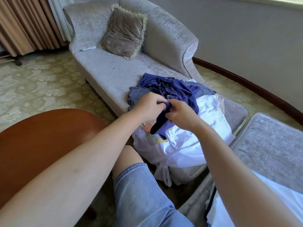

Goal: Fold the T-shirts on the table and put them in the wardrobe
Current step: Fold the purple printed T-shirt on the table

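The purple T-shirt (172, 89) is being held by both hands above the seat of the chaise longue (106, 71). A bunched edge of its fabric is being gripped by the curled fingers of the left hand (147, 107). The same edge is being pinched between the thumb and fingers of the right hand (182, 113). The two hands are being held just beside each other. A dark strip of the fabric is hanging down between them, while the rest of the garment is lying crumpled on the seat behind them.

A grey-blue garment (136, 95) is being partly covered by the purple T-shirt. A white T-shirt (188, 141) with a cartoon print is lying spread beneath the hands, and one end of it is draping over the near edge of the seat.

No garment is being carried by the round wooden desk (41, 136) at the left. A fringed cushion (124, 31) is leaning against the backrest, and a small white object (88, 49), too small to identify, is lying beside it. A grey upholstered seat (270, 145) is standing near the chaise longue at the right.
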Tool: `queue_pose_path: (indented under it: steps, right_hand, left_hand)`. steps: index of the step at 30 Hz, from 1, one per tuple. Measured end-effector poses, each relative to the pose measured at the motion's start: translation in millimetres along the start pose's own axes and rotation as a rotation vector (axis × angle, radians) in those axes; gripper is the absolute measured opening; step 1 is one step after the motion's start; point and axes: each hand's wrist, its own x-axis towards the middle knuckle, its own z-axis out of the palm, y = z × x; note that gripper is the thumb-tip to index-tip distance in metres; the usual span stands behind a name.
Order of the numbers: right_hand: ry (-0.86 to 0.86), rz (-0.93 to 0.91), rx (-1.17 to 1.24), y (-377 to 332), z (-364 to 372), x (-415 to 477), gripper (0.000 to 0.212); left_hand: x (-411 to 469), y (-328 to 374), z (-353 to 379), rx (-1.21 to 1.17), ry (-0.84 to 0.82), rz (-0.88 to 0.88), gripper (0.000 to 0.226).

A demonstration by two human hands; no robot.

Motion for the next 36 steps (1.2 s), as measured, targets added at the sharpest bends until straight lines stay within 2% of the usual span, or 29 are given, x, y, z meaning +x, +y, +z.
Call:
queue_pose_path:
  steps: [2,7,10,13,15,18,21,24,26,28,30,33,36]
  right_hand:
    - [0.083,0.012,0.006,1,2,0,0.034]
    - [0.209,0.037,0.202,1,3,-3,0.027]
    - [0.263,0.049,0.383,4,-6,-5,0.033]
    - [0.235,0.041,0.599,10,-17,-7,0.032]
    - [0.214,0.020,0.719,13,-26,-9,0.028]
    - [0.216,-0.005,0.849,20,-41,-12,0.031]
    - [0.249,0.046,0.912,35,-52,-9,0.029]
    - [0.337,0.206,0.806,55,-52,-2,0.030]
    - [0.398,0.371,0.696,71,-52,1,0.030]
    - [0.436,0.509,0.683,84,-51,2,0.031]
    - [0.508,0.559,0.727,84,-52,3,0.029]
    - [0.625,0.463,0.839,55,-61,10,0.027]
    - [0.694,0.225,0.850,2,-80,29,0.034]
  left_hand:
    - [-4,-2,2,-0.005,0.031,0.042,0.016]
    - [-8,-5,11,0.058,0.104,0.112,0.007]
    - [-8,-15,18,0.002,0.026,0.022,0.015]
    - [-8,-36,32,0.049,-0.056,-0.059,0.018]
    - [-5,-47,41,0.084,-0.048,-0.090,0.011]
    - [0,-58,50,0.094,-0.037,-0.162,0.023]
    - [6,-69,54,0.034,0.004,-0.231,0.018]
    - [10,-72,42,-0.088,0.045,-0.283,0.017]
    - [13,-69,26,-0.174,0.001,-0.307,0.020]
    - [15,-65,6,-0.325,-0.048,-0.364,0.027]
    - [15,-61,-17,-0.515,-0.040,-0.421,0.030]
    - [20,-56,-57,-0.806,0.137,-0.462,0.030]
    - [16,-34,-111,-0.928,0.408,-0.431,0.017]
